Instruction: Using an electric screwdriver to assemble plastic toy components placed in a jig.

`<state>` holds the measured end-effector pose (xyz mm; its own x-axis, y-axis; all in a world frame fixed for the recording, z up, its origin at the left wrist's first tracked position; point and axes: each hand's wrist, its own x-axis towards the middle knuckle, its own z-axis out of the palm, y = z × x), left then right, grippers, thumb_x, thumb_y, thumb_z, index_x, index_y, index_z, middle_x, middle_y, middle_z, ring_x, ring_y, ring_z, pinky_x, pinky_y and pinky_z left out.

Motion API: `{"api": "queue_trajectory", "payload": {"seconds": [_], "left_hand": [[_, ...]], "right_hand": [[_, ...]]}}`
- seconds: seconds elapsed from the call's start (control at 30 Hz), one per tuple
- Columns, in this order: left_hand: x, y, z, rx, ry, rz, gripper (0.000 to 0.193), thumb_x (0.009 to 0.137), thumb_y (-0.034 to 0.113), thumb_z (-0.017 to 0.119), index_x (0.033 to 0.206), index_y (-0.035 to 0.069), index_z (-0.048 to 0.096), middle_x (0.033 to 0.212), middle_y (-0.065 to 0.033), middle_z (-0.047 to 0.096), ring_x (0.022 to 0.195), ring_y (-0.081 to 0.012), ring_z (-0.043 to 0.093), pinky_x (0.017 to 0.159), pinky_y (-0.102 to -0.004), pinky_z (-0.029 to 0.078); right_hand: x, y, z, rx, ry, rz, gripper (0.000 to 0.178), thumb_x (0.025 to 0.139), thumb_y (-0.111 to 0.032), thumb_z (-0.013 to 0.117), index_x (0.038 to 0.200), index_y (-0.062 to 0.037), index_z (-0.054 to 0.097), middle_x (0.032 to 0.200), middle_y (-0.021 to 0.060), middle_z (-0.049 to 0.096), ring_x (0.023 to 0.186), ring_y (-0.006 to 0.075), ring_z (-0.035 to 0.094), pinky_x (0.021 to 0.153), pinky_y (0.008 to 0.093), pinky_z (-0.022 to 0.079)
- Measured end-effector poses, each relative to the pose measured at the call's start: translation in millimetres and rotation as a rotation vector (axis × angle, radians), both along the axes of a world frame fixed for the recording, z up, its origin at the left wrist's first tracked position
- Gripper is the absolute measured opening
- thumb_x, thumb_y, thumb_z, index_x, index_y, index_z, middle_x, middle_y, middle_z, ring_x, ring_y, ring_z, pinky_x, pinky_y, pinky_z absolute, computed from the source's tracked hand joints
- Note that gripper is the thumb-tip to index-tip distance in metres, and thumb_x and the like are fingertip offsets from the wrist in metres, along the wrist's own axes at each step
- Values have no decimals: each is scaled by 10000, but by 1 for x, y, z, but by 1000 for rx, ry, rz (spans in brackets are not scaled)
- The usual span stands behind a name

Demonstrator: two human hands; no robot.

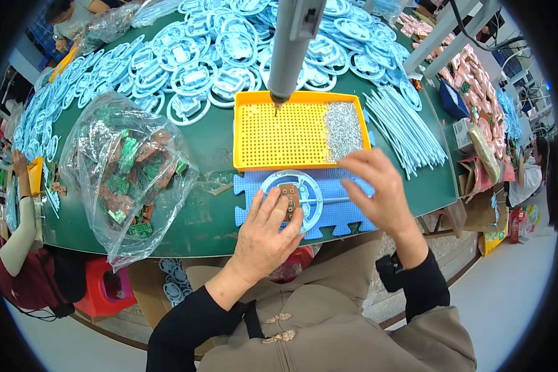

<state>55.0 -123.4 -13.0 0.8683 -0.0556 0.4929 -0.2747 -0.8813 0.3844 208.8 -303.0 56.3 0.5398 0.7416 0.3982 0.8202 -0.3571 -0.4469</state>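
Observation:
My left hand (266, 232) rests over a light-blue plastic wheel (317, 209), thumb and fingers gripping a brown circuit board (289, 199) that sits inside it. A blue stick runs from the wheel to the right. Both lie on a blue foam mat (347, 224). My right hand (378, 192) hovers by the lower right corner of a yellow tray (285, 166), thumb and forefinger apart with nothing visible between them. Small silver screws (343, 130) fill the tray's right end. A powered screwdriver (288, 56) hangs over the tray, bit downward.
A clear bag (130, 180) of green and brown circuit boards lies at left. Blue wheels (192, 77) are heaped along the back, and blue sticks (409, 130) lie at right. Metal posts (452, 46) stand far right. Other people work at the left and right edges.

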Motion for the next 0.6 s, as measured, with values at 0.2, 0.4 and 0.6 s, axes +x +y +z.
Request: {"api": "queue_trajectory", "payload": {"seconds": [0.2,0.4,0.6], "left_hand": [[-3,1,3,-11,20,28,448,692,181,789,1102,85,638,1192,-181,545,1206,-393,499,1037,-565,387],[-1,0,8,-4,22,3,437,713,207,778,1112,99,634,1181,-165,539,1203,-381,493,1038,-558,379],[-3,7,10,-36,62,-15,434,731,211,775,1126,101,631,1163,-147,540,1217,-363,484,1037,-572,368]], "right_hand": [[27,51,46,216,107,19,489,767,-85,752,1218,-22,576,1156,126,619,981,235,623,844,356,505],[81,131,97,461,452,236,823,756,-390,811,1389,-27,429,1147,154,600,1045,237,599,904,389,482],[76,161,91,470,592,205,689,848,-456,720,1324,-18,482,952,88,674,924,189,668,882,363,516]]}}
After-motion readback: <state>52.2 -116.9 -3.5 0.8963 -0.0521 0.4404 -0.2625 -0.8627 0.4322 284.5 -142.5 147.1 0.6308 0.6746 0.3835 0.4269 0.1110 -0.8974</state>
